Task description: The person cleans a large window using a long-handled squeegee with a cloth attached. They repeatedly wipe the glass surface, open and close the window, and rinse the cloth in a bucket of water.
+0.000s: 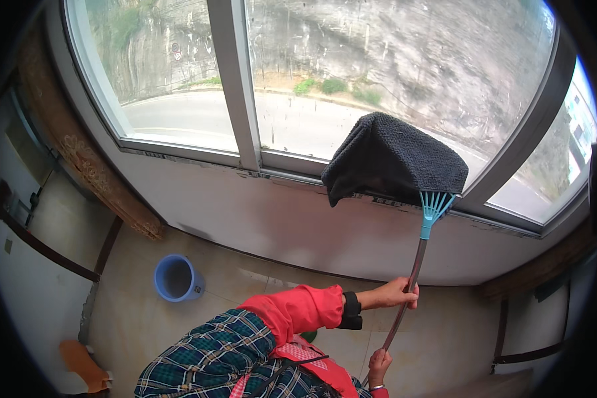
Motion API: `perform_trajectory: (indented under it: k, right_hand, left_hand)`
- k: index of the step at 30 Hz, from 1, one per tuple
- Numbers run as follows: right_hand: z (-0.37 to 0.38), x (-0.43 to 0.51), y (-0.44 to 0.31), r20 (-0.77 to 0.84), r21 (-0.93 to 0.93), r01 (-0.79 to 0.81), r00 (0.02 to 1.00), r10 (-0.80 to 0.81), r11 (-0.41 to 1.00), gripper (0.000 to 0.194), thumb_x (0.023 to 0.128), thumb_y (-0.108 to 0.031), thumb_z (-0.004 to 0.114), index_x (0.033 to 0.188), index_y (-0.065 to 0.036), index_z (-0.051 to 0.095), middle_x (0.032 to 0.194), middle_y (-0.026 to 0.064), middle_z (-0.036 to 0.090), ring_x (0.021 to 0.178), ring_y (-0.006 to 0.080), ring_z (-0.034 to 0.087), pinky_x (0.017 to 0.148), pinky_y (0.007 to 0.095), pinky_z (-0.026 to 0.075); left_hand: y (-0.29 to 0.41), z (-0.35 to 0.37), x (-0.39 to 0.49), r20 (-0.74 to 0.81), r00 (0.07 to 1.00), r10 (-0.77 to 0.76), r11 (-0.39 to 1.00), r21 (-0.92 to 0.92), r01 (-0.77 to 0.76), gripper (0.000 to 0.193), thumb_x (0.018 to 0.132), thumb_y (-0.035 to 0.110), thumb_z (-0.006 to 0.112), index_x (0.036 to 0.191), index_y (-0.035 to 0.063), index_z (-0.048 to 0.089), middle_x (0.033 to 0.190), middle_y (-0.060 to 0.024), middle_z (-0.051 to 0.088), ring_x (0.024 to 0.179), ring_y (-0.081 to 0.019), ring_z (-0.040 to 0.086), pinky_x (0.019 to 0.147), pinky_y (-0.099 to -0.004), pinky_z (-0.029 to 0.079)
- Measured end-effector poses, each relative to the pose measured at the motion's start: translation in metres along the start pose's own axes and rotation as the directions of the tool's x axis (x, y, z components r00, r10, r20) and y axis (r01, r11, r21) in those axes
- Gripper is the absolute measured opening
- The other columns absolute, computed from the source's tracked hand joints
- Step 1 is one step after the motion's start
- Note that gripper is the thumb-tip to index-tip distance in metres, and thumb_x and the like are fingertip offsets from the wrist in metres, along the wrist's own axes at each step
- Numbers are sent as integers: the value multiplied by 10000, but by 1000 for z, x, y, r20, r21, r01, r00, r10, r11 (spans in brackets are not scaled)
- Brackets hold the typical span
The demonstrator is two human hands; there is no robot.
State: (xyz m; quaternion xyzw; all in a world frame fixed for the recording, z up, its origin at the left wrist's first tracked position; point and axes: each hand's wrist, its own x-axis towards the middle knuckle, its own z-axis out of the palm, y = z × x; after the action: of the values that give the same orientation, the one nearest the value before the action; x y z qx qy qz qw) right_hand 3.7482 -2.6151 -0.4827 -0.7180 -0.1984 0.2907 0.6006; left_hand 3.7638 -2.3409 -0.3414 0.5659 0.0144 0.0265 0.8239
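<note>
My left hand [398, 292] grips the upper part of a brown metal pole [418, 261]. Lower down, close to my body, my right hand [379, 367] is closed around the same pole. At its far end a light-blue, fan-shaped ribbed head [435, 206], like that of a broom or rake, spreads out. A dark grey cloth [403, 149] is draped over this head and hides most of it. The cloth is in front of the lower window pane [298, 119] and overlaps the sill; whether it touches the glass I cannot tell.
A blue plastic bucket [197, 283] stands on the tiled floor [219, 271] to the left. Brown curtains [92, 169] hang at the window's left side. An orange object [84, 365] lies by the left wall. Metal window frames [236, 84] divide the glass.
</note>
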Motion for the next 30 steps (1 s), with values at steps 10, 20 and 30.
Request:
perform_trajectory:
  k: [10,20,30]
  right_hand:
    - [60,-85,-9,47,-387,276,959,-280,880,390,946,-300,481,636,-91,370,548,-37,320,498,98,295,443,322,202]
    - [212,-98,-57,413,-365,353,891,-189,862,444,957,-314,503,613,-39,447,497,-12,444,477,66,396,428,284,284]
    - [341,-106,-105,709,-314,358,704,-34,879,347,836,-263,675,644,-19,519,547,-29,440,542,68,400,476,287,326]
  left_hand:
    - [44,5,-176,100,989,107,990,85,-116,250,973,259,493,1057,26,459,906,-71,621,846,-136,597,729,-293,498]
    - [42,-114,-362,-456,887,72,996,-17,-89,220,983,254,466,1015,37,473,906,-79,668,820,-160,644,698,-308,545]
    - [102,-137,-527,-721,672,172,985,143,-99,235,987,286,470,1020,54,493,903,-54,673,863,-124,636,717,-275,519]
